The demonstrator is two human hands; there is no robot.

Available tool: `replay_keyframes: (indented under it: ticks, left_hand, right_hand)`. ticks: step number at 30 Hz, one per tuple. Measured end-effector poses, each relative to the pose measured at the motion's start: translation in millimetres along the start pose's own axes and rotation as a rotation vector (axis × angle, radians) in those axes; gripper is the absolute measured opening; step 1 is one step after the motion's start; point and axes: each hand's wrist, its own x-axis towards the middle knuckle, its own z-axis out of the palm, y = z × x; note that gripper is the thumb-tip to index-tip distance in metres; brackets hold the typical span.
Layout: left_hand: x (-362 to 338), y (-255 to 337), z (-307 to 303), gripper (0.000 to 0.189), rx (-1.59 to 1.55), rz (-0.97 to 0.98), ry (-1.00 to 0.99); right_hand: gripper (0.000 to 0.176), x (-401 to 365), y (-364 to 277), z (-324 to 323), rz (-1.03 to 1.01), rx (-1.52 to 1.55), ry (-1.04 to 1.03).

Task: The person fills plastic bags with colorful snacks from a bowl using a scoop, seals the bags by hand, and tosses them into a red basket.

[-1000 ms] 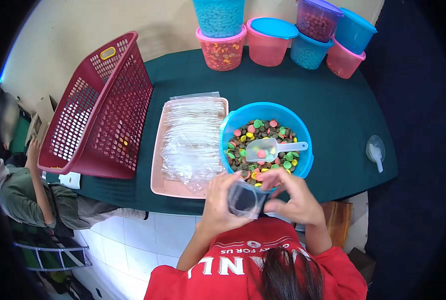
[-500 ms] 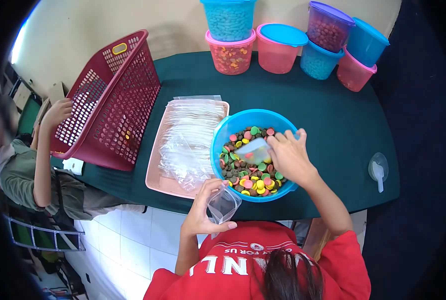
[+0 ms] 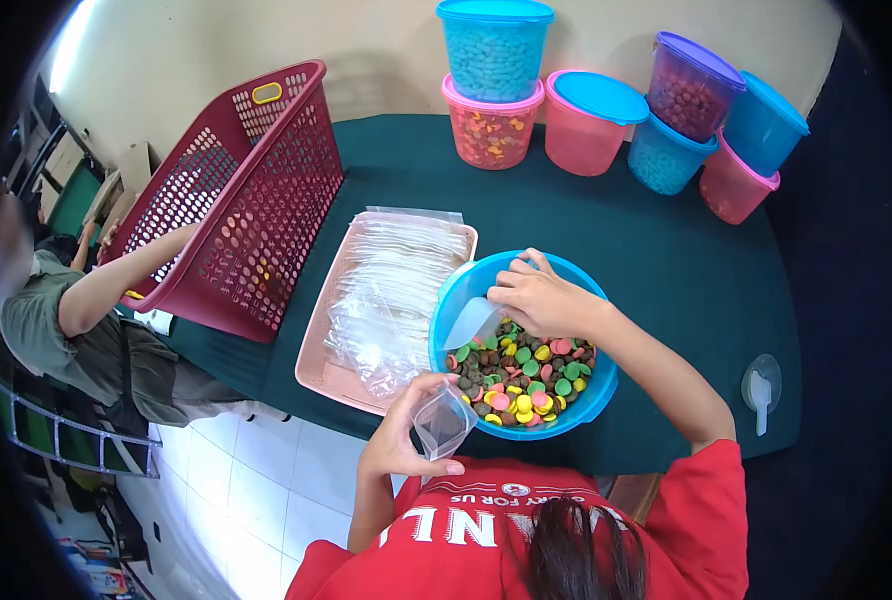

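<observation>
Left hand (image 3: 400,440): half-curled round clear plastic pouch (image 3: 444,424)
Right hand (image 3: 538,300): closed on translucent plastic scoop (image 3: 473,324), ten o'clock in blue plastic bowl (image 3: 600,400)

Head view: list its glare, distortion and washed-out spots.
Head view: wide-angle distortion, with black corners at left; floor tiles partly washed out to white; bright light streak at upper left; translucent scoop in the right hand pale, its outline faint.

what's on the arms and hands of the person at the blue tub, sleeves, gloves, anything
Short red sleeves, plain as far as they show, end above the elbows. The left hand and right hand are bare, with no gloves. No watch or bracelet shows on either forearm.
</observation>
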Motion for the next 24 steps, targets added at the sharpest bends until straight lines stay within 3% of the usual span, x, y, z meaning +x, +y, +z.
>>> replay_keyframes:
  ticks: [4,7,11,13,17,24]
  left_hand:
    - [2,3,-1,0.091,-0.076,-0.048,-0.003]
    - [2,2,-2,0.091,-0.117,-0.076,0.006]
    - [2,0,-3,0.093,-0.145,-0.111,0.013]
    - [4,1,-2,0.094,-0.214,-0.111,0.041]
    - [7,0,-4,0.093,-0.231,-0.1,0.028]
    - [9,20,-24,0.094,0.037,-0.092,-0.088]
  right_hand:
    - [0.016,-6,-4,-2,0.038,0.205,-0.118]
    - [0.012,-10,-7,-5,0.064,0.235,-0.213]
    - [0.013,-19,-12,-9,0.032,0.221,-0.12]
    - [0.013,-22,-15,-23,0.038,0.242,-0.263]
    - [0.01,-33,-20,-26,0.075,0.321,-0.311]
    - [0.02,-37,-20,-40,0.284,0.314,-0.577]
